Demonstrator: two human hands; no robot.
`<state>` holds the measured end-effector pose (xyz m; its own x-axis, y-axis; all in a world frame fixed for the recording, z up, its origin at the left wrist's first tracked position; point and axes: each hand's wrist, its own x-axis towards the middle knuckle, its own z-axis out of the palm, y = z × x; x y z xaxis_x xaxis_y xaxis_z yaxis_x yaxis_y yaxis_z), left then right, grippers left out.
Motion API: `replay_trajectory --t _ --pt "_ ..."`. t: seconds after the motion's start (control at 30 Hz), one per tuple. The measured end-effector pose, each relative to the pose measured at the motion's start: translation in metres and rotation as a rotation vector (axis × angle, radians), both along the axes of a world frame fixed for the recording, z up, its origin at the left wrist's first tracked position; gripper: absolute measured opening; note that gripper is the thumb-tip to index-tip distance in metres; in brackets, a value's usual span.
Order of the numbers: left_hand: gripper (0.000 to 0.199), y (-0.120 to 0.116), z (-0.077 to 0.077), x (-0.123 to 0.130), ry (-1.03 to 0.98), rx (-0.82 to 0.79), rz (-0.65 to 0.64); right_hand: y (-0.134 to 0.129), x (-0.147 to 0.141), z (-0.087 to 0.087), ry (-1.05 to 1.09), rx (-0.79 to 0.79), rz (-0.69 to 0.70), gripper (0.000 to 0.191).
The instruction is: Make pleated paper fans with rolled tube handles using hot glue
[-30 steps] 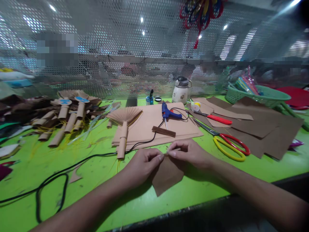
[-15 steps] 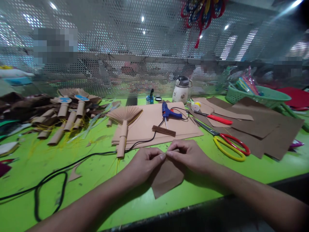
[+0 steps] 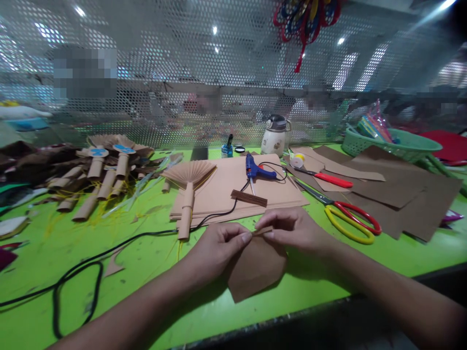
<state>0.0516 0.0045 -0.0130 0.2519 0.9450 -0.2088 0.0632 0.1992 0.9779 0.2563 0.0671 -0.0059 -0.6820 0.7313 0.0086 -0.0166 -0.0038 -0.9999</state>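
A piece of brown paper (image 3: 257,270) hangs between my hands near the table's front edge, its top edge folded over in a narrow strip. My left hand (image 3: 224,245) pinches that folded edge between thumb and fingers. Farther right along the same fold, my right hand (image 3: 292,228) grips it with thumb below and fingers curled above. Just beyond my hands lies a small pleated brown paper strip (image 3: 249,198). Behind it a blue glue gun (image 3: 258,168) rests on a stack of tan paper (image 3: 219,194). A pleated paper fan with a rolled handle (image 3: 187,209) lies to the left.
Scissors with red and yellow handles (image 3: 348,222) and a red-handled tool (image 3: 332,180) lie right, by brown sheets (image 3: 386,184). A black cord (image 3: 142,234) loops across the left. Finished paper fans (image 3: 105,182) are piled far left. A green basket (image 3: 394,146) and a jug (image 3: 274,138) stand behind.
My right hand has shifted slightly right along the paper's top edge, away from my left hand. More of the folded strip shows between them. The left hand keeps its pinch.
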Motion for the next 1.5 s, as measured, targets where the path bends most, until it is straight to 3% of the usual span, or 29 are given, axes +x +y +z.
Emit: replay_trajectory --t 0.3,0.43,0.57,0.77,1.03,1.17,1.5 --pt "0.040 -0.004 0.010 0.001 -0.005 -0.007 -0.038 0.002 0.004 0.001 0.040 0.027 -0.094 0.004" --pt "0.040 -0.005 0.012 0.002 0.031 -0.020 -0.032 0.006 0.008 0.004 0.041 0.072 -0.071 0.009" --pt "0.039 -0.005 0.012 0.005 0.116 0.022 -0.009 0.004 0.006 0.004 0.097 0.090 -0.011 0.033" --pt "0.032 -0.006 0.014 0.008 0.182 0.125 -0.027 -0.011 -0.011 0.002 -0.219 0.234 -0.110 0.021" --pt "0.032 -0.006 0.012 0.008 0.251 0.199 -0.028 -0.009 -0.011 -0.001 -0.182 0.269 -0.149 0.022" --pt "0.034 -0.006 0.012 0.006 0.285 0.222 -0.027 -0.005 -0.009 -0.002 -0.164 0.188 -0.145 0.025" --pt "0.037 0.002 0.006 0.001 0.220 0.119 0.019 0.014 0.000 -0.006 -0.157 0.181 -0.191 0.040"
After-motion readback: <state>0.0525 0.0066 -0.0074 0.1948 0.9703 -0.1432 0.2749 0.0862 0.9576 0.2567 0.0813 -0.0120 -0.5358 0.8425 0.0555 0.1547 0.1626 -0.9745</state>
